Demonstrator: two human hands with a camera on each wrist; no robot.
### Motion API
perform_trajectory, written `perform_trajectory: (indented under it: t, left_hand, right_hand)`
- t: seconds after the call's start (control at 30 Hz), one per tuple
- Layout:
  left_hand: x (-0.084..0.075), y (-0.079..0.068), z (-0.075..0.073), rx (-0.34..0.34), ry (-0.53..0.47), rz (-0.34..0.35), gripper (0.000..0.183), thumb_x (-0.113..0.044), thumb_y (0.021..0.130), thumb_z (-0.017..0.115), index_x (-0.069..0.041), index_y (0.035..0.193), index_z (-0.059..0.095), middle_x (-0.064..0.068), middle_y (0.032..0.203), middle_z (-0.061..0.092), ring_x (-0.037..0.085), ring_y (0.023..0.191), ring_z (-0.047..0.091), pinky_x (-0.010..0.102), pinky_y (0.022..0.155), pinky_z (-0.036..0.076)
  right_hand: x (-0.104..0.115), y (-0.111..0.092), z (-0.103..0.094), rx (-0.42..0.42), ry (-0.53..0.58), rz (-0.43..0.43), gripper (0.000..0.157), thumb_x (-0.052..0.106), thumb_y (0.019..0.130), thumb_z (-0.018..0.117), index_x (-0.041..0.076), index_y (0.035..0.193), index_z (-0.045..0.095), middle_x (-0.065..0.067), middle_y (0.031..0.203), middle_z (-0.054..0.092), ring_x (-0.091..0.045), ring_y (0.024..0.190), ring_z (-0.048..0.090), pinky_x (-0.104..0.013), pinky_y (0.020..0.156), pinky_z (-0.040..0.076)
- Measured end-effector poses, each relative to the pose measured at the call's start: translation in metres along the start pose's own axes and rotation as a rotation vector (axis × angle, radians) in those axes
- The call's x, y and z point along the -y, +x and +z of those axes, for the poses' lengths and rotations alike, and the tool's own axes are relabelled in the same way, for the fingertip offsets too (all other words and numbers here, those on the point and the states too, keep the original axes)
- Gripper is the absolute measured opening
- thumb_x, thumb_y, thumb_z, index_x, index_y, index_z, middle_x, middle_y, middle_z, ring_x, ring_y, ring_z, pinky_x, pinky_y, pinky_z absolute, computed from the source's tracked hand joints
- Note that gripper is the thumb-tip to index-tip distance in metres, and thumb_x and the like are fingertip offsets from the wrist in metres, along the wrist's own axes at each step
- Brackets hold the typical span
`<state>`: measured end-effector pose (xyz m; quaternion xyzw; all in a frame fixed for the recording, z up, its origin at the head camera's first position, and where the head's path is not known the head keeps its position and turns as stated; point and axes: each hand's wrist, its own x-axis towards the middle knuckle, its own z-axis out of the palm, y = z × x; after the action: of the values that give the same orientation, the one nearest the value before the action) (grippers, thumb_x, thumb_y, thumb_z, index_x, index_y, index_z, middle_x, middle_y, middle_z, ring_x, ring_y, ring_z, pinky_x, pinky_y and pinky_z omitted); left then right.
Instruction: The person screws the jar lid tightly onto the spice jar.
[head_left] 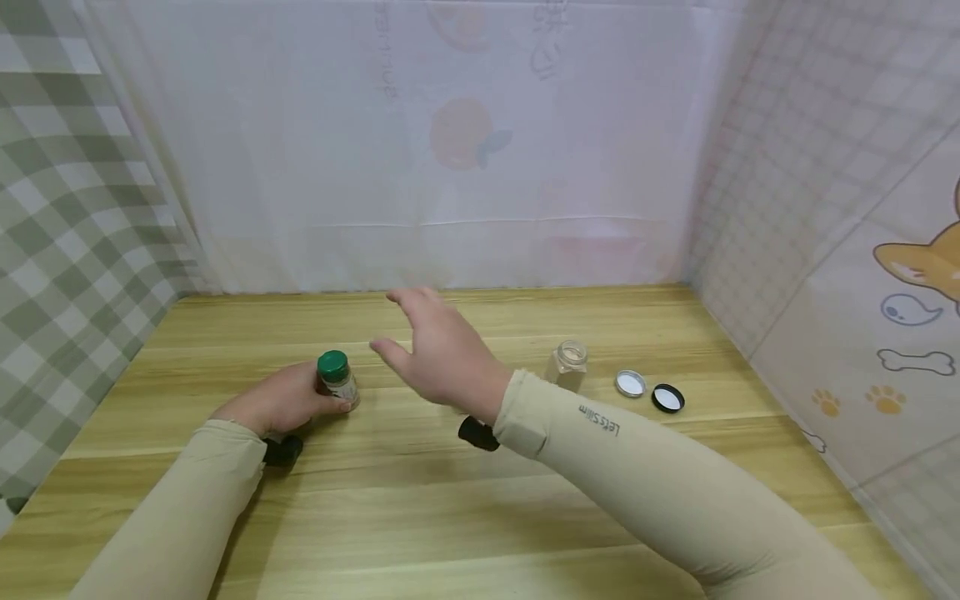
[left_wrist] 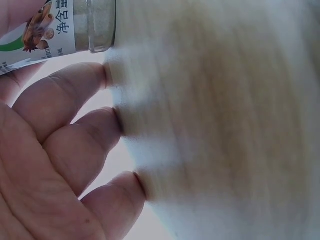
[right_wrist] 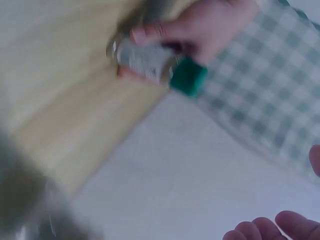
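Head view: we note L hand (head_left: 281, 400) pinching jar (head_left: 344, 390), upright, green cap (head_left: 332, 365) on, betw. 8 & 9 o'clock of R hand (head_left: 442, 352). R hand: thumb spread wide from fingers. At its 3 o'clock we log clear jar (head_left: 567, 368), silver lid (head_left: 630, 383), blk lid (head_left: 667, 398).

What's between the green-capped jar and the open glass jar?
In the head view, the right hand appears between the green-capped jar and the open glass jar. It and the sleeve hide some table there; the rest looks bare.
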<state>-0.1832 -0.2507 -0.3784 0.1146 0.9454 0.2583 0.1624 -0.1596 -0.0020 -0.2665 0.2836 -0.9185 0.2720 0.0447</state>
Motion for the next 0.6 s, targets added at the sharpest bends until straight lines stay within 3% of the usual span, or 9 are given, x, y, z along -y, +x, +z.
perform_trajectory:
  t: [0.2,0.4,0.6]
  left_hand:
    - [-0.003,0.0,0.0,0.004,-0.017,0.004,0.052,-0.044,0.081,0.067,-0.009,0.117,0.056,0.01,0.109,0.064,0.024,0.099,0.06,0.042,0.08,0.048]
    - [-0.003,-0.001,0.0,0.006,-0.03,0.001,0.054,-0.044,0.081,0.068,-0.008,0.119,0.054,0.012,0.111,0.063,0.025,0.1,0.059,0.042,0.081,0.048]
    - [-0.002,-0.002,0.0,0.003,-0.04,0.0,0.057,-0.045,0.081,0.067,-0.009,0.122,0.053,0.013,0.113,0.062,0.026,0.103,0.058,0.043,0.083,0.047]
  right_hand:
    - [-0.025,-0.006,-0.042,-0.078,0.008,0.029,0.055,0.039,0.093,0.052,0.01,0.138,0.039,-0.003,0.138,0.044,-0.017,0.122,0.045,-0.033,0.099,0.041]
    - [-0.062,-0.015,-0.07,-0.165,-0.028,0.071,0.051,0.038,0.093,0.052,0.011,0.136,0.043,-0.003,0.135,0.046,-0.02,0.118,0.048,-0.037,0.093,0.044]
    - [-0.106,-0.026,-0.091,-0.195,-0.089,0.115,0.051,0.036,0.094,0.052,0.008,0.135,0.044,-0.009,0.137,0.044,-0.026,0.126,0.041,-0.044,0.1,0.038]
